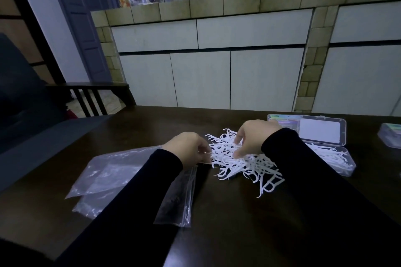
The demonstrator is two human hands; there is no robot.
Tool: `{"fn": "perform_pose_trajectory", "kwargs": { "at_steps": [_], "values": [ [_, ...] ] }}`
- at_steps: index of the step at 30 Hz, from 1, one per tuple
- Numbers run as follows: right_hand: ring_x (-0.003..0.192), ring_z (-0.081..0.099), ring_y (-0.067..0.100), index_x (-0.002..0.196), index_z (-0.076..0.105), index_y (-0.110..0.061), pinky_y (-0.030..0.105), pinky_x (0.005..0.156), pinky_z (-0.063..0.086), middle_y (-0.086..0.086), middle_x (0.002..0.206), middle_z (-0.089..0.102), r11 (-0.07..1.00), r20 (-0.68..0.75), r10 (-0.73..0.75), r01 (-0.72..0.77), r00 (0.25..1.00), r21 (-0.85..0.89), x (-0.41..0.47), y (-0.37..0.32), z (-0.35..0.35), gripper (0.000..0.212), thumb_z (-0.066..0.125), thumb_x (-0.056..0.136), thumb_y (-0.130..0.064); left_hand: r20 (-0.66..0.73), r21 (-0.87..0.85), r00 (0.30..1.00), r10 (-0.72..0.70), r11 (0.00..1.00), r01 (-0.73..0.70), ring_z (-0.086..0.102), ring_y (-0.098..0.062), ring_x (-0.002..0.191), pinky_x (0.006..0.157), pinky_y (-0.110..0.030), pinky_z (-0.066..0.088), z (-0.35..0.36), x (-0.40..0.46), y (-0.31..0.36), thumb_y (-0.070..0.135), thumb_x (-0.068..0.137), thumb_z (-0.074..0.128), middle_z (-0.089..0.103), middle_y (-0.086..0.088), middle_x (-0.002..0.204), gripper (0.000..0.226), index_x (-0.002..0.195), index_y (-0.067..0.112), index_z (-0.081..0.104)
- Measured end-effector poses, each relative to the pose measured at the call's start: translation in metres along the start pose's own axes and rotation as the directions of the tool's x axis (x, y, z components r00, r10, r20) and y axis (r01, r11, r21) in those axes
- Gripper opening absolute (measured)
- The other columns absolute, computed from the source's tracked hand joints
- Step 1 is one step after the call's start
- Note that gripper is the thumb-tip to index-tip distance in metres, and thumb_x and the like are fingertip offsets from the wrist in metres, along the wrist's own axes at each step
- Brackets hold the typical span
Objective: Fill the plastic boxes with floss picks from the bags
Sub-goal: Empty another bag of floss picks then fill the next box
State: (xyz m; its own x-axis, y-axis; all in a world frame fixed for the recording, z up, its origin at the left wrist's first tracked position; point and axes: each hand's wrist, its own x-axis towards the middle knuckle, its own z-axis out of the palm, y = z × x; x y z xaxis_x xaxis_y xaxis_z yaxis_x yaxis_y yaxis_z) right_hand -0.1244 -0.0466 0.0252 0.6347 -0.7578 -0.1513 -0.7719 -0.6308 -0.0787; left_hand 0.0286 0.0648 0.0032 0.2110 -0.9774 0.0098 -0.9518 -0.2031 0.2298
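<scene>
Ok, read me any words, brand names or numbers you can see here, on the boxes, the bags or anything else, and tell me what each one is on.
No text can be read in this view.
Open plastic box: a colourful label on the lid, print too blurred to read.
Second box at the right edge: a similar label, cut off and blurred.
Plastic bags: clear, no print visible.
Floss picks: no markings visible.

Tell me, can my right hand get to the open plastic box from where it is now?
Probably yes. The right hand is at the far side of the pile of floss picks, and the open plastic box lies just to its right on the table, with nothing standing between them.
</scene>
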Motion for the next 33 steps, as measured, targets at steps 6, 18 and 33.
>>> {"fn": "perform_pose_trajectory", "kwargs": {
  "at_steps": [6,18,33],
  "values": [
    [0.11,0.057,0.022,0.113,0.065,-0.023,0.045,0.101,0.031,-0.003,0.112,0.067,0.996,-0.078,0.003,-0.009,0.997,-0.083,0.002,-0.004,0.005,0.042,0.065,0.083,-0.052,0.083,0.045,0.995,0.062,0.997,-0.066,0.046,-0.014,0.124,0.106,-0.034,0.038,0.002,0.005,-0.007,0.025,0.08,0.073,0.049,0.01,0.137,0.049,0.126,0.032,0.058],
    [0.103,0.06,0.02,0.107,0.065,-0.024,0.047,0.102,0.028,-0.005,0.104,0.068,0.996,-0.116,0.023,-0.032,0.993,-0.079,0.007,-0.003,0.012,0.044,0.061,0.082,-0.06,-0.058,0.061,0.992,0.115,0.992,-0.111,0.056,-0.014,0.107,0.09,-0.022,0.04,0.006,0.007,-0.002,0.026,0.09,0.063,0.066,0.005,0.113,0.025,0.114,0.025,0.068],
    [0.101,0.06,0.022,0.098,0.069,-0.026,0.049,0.106,0.024,-0.003,0.101,0.069,0.999,-0.276,0.012,-0.025,0.961,-0.041,0.002,-0.002,0.01,0.014,0.059,0.088,-0.023,-0.078,0.083,0.992,0.1,0.992,-0.094,0.06,-0.016,0.099,0.088,-0.031,0.048,0.007,0.008,-0.007,0.026,0.09,0.062,0.069,0.004,0.104,0.018,0.106,0.023,0.071]
  ]
}}
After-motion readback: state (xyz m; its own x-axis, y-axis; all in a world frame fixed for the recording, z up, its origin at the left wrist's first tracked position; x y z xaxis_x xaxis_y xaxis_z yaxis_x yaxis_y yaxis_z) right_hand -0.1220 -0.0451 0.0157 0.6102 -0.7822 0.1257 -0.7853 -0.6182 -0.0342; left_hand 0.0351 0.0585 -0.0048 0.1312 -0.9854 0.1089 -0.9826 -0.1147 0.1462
